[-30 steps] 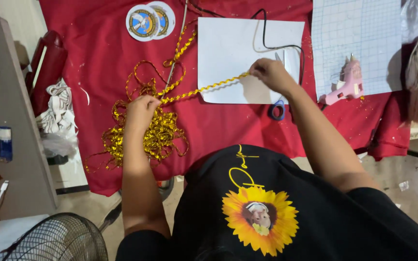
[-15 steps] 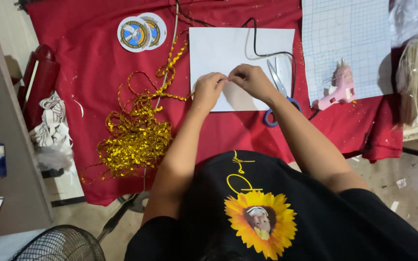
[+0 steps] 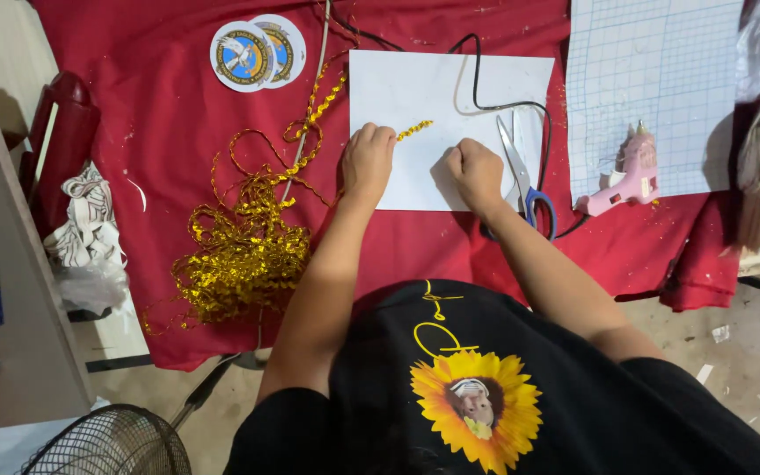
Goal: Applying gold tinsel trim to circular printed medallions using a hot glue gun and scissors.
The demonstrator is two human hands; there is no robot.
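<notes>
A view from above looks down on a person in a black shirt with a sunflower print, working at a table draped in a red cloth [image 3: 178, 132] speckled with gold glitter. The left hand [image 3: 368, 163] rests on a white rectangular sheet of paper [image 3: 437, 92], its fingers closed around a short twisted strip of shiny gold ribbon [image 3: 413, 130] whose free end pokes out to the right over the paper. The right hand [image 3: 477, 171] sits just beside it on the same sheet, curled into a loose fist; what it holds, if anything, cannot be told. To the left on the cloth lies a tangled heap of gold curling ribbon [image 3: 239, 255], and above it two round printed paper discs [image 3: 257, 53] overlap. Right of the hands lie scissors with blue handles [image 3: 525, 180], a black cord [image 3: 477, 66], a pink glue gun [image 3: 626, 171] and a pale blue gridded mat [image 3: 653, 70]. Beneath the table edge is a bare concrete floor [image 3: 741, 369], with a wire fan cage [image 3: 107, 444] at lower left.
</notes>
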